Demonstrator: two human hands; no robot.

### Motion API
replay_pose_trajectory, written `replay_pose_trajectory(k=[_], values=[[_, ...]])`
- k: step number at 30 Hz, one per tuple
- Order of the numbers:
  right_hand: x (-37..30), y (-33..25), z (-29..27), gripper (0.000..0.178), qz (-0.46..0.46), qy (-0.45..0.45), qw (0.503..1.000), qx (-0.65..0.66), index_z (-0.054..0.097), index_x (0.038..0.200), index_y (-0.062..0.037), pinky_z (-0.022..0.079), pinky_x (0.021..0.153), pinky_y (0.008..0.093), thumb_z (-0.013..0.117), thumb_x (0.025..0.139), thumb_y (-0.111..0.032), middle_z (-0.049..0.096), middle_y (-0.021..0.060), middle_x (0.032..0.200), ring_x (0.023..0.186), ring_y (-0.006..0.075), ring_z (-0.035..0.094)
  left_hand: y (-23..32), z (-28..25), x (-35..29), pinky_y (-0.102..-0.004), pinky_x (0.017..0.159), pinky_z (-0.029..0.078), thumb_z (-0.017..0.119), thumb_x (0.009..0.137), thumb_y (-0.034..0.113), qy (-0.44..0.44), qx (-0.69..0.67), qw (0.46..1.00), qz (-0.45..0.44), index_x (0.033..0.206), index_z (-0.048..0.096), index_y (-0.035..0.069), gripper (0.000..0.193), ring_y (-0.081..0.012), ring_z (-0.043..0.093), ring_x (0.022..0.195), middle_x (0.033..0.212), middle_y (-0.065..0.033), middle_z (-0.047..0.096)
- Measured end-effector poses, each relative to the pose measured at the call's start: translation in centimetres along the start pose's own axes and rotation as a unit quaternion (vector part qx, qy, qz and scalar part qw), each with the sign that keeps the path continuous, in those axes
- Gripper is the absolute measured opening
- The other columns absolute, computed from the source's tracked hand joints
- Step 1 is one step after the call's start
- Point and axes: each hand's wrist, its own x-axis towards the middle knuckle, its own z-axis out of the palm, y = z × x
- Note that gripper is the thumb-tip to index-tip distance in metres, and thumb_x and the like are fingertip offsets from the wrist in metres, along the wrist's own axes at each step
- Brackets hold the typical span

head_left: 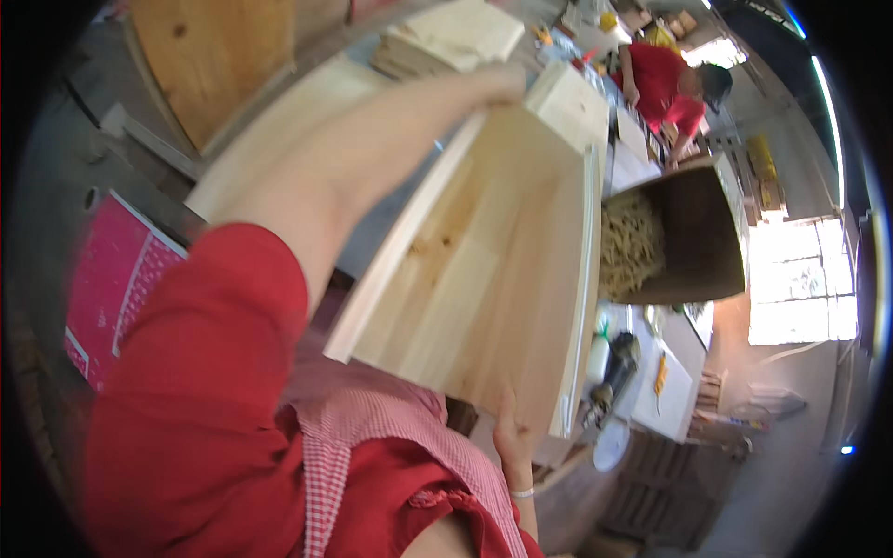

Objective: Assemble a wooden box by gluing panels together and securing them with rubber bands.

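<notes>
Between my hands is a shallow, pale wooden box (474, 251), tilted, with raised strips along its two long sides and knots in its boards. At its far end, my left hand (500, 86) lies on the edge, blurred by motion, its fingertips mostly hidden. My right hand (513, 435) is closed round the near end, thumb on the inner face and the other fingers hidden behind the board. Just beyond the far end rests another pale wooden piece (569, 104).
To the right, a cardboard box (698, 232) holds pale shavings or strips. A stack of boards (451, 37) lies far left of centre. A dark power tool (619, 367) and an orange-handled tool (661, 374) lie on the bench. A co-worker in red (660, 88) works at the back.
</notes>
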Motion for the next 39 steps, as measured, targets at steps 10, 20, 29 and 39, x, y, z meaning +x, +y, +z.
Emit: replay_pose_trajectory(k=[10, 20, 29, 39], values=[[-1.0, -0.3, -3.1, 0.051, 0.01, -0.069, 0.979, 0.193, 0.057, 0.126, 0.0065, 0.05, 0.093, 0.0361, 0.067, 0.078, -0.006, 0.065, 0.0172, 0.117, 0.109, 0.0233, 0.063, -4.8, -6.1, -25.4, -0.0273, 0.082, 0.05, 0.063, 0.095, 0.013, 0.416, -0.406, 0.807, -0.102, 0.112, 0.065, 0.0, 0.023, -0.0134, 0.061, 0.089, 0.098, -0.0058, 0.067], [6.1, 1.6, -4.7, 0.052, -0.088, 0.114, 0.96, 0.239, 0.045, 0.14, 0.0088, 0.049, 0.095, 0.036, 0.056, 0.098, -0.019, 0.066, 0.0182, 0.118, 0.102, 0.0226, 0.065, -5.2, -3.2, -47.3, -0.0459, 0.101, 0.046, 0.067, 0.093, 0.038, 0.293, -0.776, 0.302, -0.469, 0.132, 0.048, 0.004, 0.055, -0.0278, 0.058, 0.111, 0.117, -0.011, 0.06], [6.0, -4.1, -9.6, 0.04, -0.254, 0.142, 0.941, 0.172, 0.05, 0.137, 0.0059, 0.05, 0.092, 0.0326, 0.053, 0.099, -0.009, 0.066, 0.0154, 0.115, 0.096, 0.0183, 0.065, -0.3, -12.2, -41.5, -0.0434, 0.092, 0.054, 0.059, 0.082, 0.001, 0.374, -0.679, 0.548, -0.316, 0.126, 0.053, -0.009, 0.046, -0.0333, 0.064, 0.11, 0.12, -0.0212, 0.062], [2.4, -20.4, -10.6, 0.035, -0.591, 0.129, 0.783, -0.147, 0.063, 0.117, 0.0037, 0.052, 0.086, 0.0406, 0.071, 0.083, -0.004, 0.064, 0.0167, 0.114, 0.101, 0.0326, 0.062, 16.9, -22.4, -37.7, -0.0365, 0.071, 0.052, 0.068, 0.07, 0.004, 0.372, 0.082, 0.911, 0.16, 0.12, 0.064, 0.002, 0.05, -0.0297, 0.064, 0.086, 0.093, -0.011, 0.064]])
